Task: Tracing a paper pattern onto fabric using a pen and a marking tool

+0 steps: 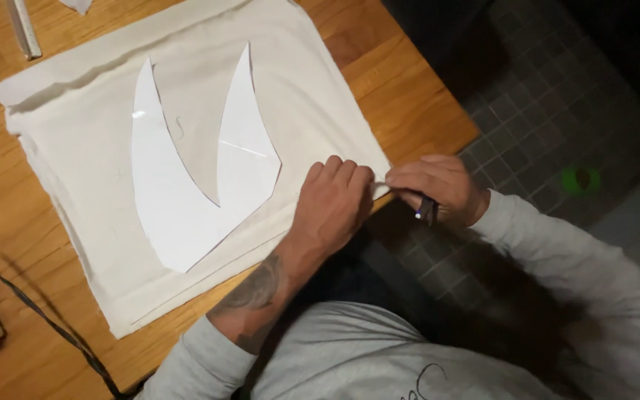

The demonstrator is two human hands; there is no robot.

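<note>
Your left hand (332,204) lies knuckles-up on the cloth (187,163), fingers curled at its near-right corner, and your right hand (438,189) meets it there, fingertips pinching the cloth's edge where it overhangs the table (409,96). That right hand is also closed round a dark pen (427,211) — its tip pokes out below the palm. Just left of your left hand the white pattern (187,185) — a two-pointed curved piece — rests flat on the cloth, while a black cable (38,315) runs well off to the left and a ruler (24,28) lies at the far-left edge.
</note>
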